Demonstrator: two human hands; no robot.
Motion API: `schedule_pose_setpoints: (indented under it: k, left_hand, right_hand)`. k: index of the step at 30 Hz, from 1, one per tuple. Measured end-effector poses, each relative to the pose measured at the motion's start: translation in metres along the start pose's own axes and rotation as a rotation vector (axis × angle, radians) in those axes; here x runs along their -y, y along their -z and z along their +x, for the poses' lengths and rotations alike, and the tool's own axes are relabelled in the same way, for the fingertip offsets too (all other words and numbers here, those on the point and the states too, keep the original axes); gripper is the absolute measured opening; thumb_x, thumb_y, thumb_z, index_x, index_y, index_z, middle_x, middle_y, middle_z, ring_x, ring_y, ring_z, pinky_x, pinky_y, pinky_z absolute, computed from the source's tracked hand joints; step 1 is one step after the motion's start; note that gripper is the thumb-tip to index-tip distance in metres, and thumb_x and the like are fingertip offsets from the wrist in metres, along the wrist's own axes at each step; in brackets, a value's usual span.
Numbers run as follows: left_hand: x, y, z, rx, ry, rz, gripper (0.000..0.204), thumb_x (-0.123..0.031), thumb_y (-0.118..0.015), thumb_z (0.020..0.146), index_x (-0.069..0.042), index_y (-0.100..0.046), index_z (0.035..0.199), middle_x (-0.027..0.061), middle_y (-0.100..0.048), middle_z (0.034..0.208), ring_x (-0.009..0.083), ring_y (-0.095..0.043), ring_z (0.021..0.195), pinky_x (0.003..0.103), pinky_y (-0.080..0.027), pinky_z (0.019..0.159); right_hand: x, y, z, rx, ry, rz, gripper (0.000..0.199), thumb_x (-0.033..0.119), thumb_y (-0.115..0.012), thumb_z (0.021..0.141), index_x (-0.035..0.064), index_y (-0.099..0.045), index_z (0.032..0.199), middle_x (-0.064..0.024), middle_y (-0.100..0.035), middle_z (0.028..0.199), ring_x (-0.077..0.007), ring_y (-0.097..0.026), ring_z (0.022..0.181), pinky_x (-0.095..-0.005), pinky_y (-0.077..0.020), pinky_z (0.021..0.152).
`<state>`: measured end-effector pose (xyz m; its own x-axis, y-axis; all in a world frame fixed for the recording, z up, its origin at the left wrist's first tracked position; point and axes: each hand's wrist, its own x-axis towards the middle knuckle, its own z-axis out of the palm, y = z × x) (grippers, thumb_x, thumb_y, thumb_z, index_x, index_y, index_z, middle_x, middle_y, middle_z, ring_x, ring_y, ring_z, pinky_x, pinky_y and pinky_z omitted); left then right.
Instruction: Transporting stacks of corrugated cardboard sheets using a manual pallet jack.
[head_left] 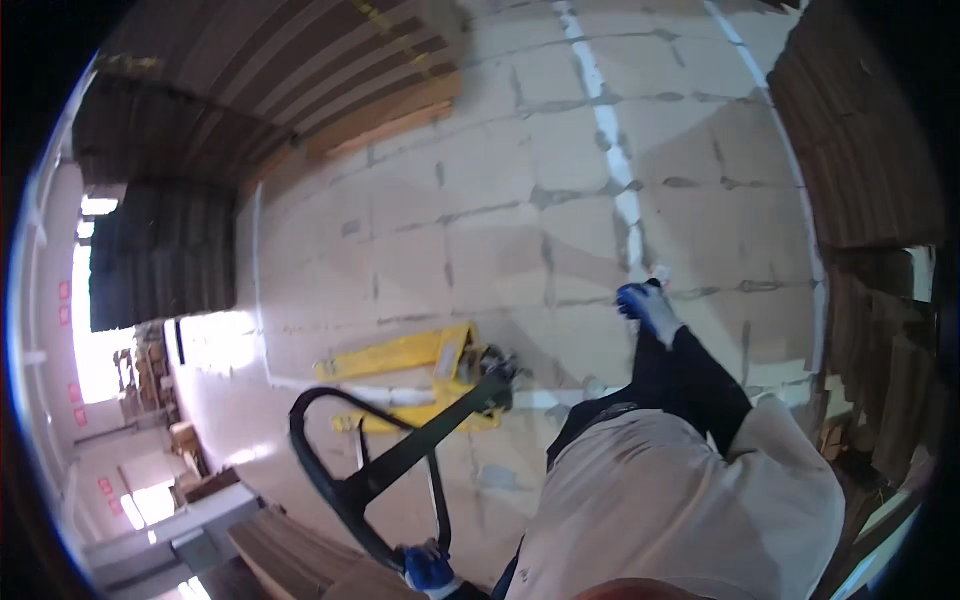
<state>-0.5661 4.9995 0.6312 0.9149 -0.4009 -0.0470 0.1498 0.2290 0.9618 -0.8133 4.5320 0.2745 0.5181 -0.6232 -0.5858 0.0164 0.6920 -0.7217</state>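
My left hand [428, 568], in a blue-coated glove, is closed around the near end of a black looped handle [365, 490]. That handle belongs to a yellow pallet jack [462, 365], which stands on the floor with its two forks pointing left. No load shows on the forks. My right hand [650, 308], in a blue and white glove, hangs out in front of my dark-trousered leg. Its fingers are slightly bent and apart, and I see nothing held in them. A small pale shape beyond this hand is too blurred to name.
Tall stacks of brown cardboard [370, 60] rise at the far left, with a dark stack [165, 255] nearer. More brown stacks [850, 130] line the right side. A white floor line [610, 130] runs away from me across patched tiles. Further cardboard [290, 550] lies at the lower left.
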Motion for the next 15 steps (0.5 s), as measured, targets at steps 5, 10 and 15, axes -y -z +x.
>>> schedule_pose_setpoints:
  k: [5,10,15]
  left_hand:
    - [0.071,-0.207,0.035,-0.225,-0.069,0.613,0.025,-0.022,-0.050,0.091,-0.012,-0.040,0.071,-0.0020,-0.035,0.054,0.0106,-0.036,0.044,0.029,-0.040,0.051]
    - [0.155,-0.334,0.138,-0.270,0.404,0.172,0.025,-0.031,-0.052,0.090,-0.020,-0.045,0.069,-0.0052,-0.040,0.056,0.0110,-0.039,0.051,0.031,-0.039,0.052]
    - [0.212,-0.410,0.236,0.004,0.720,0.060,0.035,-0.043,-0.044,0.094,-0.014,-0.054,0.079,0.0010,-0.046,0.057,0.0165,-0.045,0.048,0.030,-0.038,0.048]
  right_hand:
    - [0.136,0.013,0.038,0.072,-0.092,-0.034,0.024,0.022,-0.053,0.094,-0.0009,-0.060,0.098,-0.0066,-0.063,0.078,-0.0131,-0.061,0.067,-0.0267,-0.0512,0.064]
    - [0.286,0.113,0.122,0.015,0.017,-0.118,0.021,0.021,-0.054,0.093,0.0019,-0.059,0.099,-0.0030,-0.062,0.077,-0.0111,-0.056,0.063,-0.0250,-0.0470,0.060]
    - [0.396,0.280,0.224,-0.237,0.133,0.131,0.031,0.031,-0.051,0.094,0.0047,-0.060,0.108,-0.0050,-0.064,0.088,-0.0135,-0.061,0.078,-0.0288,-0.0506,0.071]
